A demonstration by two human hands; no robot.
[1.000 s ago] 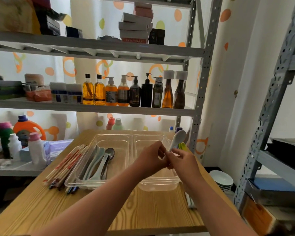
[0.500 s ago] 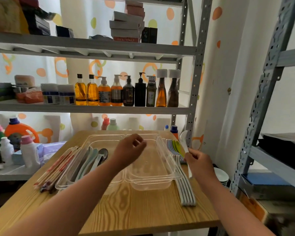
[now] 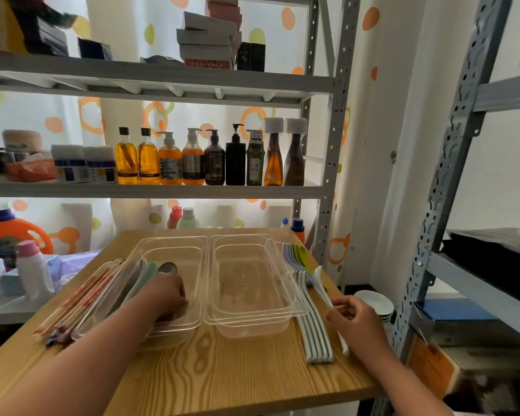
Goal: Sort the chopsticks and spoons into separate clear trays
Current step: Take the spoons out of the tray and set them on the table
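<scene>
Two clear trays mid table [image 3: 222,373], side by side, rims touching: left tray [image 3: 174,241], right tray [image 3: 285,283]. Teal and metal spoons [image 3: 147,274] lie in left tray, along its left wall. Left hand [image 3: 162,295] inside that tray, over spoon handles, fingers curled down; gripping or not, can't tell. Chopsticks [image 3: 78,301] bundled along table's left edge, just beside left tray. Right hand [image 3: 360,322] near right edge, thumb and fingers pinching handle of white spoon [image 3: 319,276], bowl toward far edge. Row of spoons [image 3: 315,334] on table between right tray and right edge.
</scene>
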